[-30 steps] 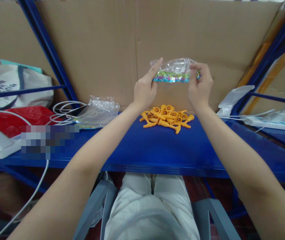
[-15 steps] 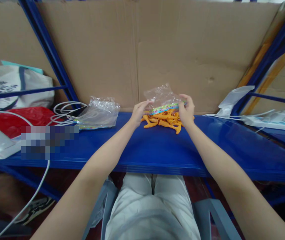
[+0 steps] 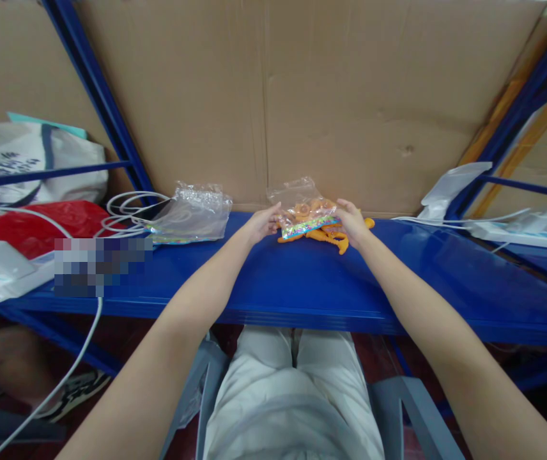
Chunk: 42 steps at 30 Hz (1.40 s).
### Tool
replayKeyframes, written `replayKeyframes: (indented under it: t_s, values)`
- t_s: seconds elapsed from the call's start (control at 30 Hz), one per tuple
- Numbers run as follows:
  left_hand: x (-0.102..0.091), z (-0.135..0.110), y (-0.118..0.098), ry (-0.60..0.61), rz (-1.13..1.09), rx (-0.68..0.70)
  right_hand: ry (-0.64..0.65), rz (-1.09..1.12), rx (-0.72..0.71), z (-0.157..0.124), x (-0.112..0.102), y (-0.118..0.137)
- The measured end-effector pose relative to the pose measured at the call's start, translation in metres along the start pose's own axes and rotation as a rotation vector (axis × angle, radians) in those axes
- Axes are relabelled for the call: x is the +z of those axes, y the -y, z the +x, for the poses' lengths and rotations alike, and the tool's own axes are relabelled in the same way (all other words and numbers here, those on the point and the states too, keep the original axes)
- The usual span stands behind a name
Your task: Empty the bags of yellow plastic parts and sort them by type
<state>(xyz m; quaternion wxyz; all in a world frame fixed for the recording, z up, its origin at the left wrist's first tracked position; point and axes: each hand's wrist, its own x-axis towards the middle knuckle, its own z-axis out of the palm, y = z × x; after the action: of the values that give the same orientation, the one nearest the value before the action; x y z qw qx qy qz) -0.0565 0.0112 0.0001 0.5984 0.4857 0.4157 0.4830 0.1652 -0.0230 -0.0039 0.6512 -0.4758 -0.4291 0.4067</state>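
A clear plastic bag (image 3: 308, 226) with a colourful printed strip along its lower edge is held up in front of a heap of orange plastic pieces (image 3: 335, 241), which show through it. The fingers of my left hand (image 3: 264, 223) are curled at the bag's left edge. My right hand (image 3: 353, 222) grips the right end of the strip, its fingertips partly behind the film. The orange pieces lie on the blue shelf between my hands; their exact kind is unclear.
More clear bags (image 3: 192, 217) lie left on the blue shelf (image 3: 297, 287), beside coiled white cable (image 3: 127, 211) and a red bag (image 3: 62, 217). A power strip (image 3: 527, 233) lies at right. Cardboard (image 3: 326, 96) stands behind. Another person's leg (image 3: 15, 364) shows lower left.
The bag has come down and slightly left, so its film now covers much of the orange heap. Both hands have moved a little lower and left with it.
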Motion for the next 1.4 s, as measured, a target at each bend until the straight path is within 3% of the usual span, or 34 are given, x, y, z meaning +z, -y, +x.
replayKeyframes:
  t_s: [0.13,0.37,0.57,0.73,0.93,1.13,1.4]
  values:
    - [0.008,-0.004,0.001,-0.044,0.137,0.036,0.082,0.002,0.064,-0.004,0.002,0.006]
    - [0.012,-0.002,0.000,-0.246,-0.002,0.039,0.051,0.004,0.000,-0.007,0.003,0.010]
    - [0.012,0.001,0.000,-0.343,0.076,0.174,0.096,0.112,-0.008,-0.002,0.002,0.006]
    - [0.014,0.000,0.000,-0.230,0.040,0.276,0.124,0.219,0.072,0.004,-0.003,0.004]
    - [0.022,-0.007,0.004,-0.048,0.043,0.251,0.112,0.223,0.100,0.006,-0.005,0.003]
    - [0.027,-0.014,0.006,-0.062,0.108,0.203,0.012,0.237,0.057,0.009,-0.007,0.004]
    - [0.028,-0.011,0.006,-0.100,0.108,0.237,-0.123,0.230,-0.145,0.023,-0.013,-0.007]
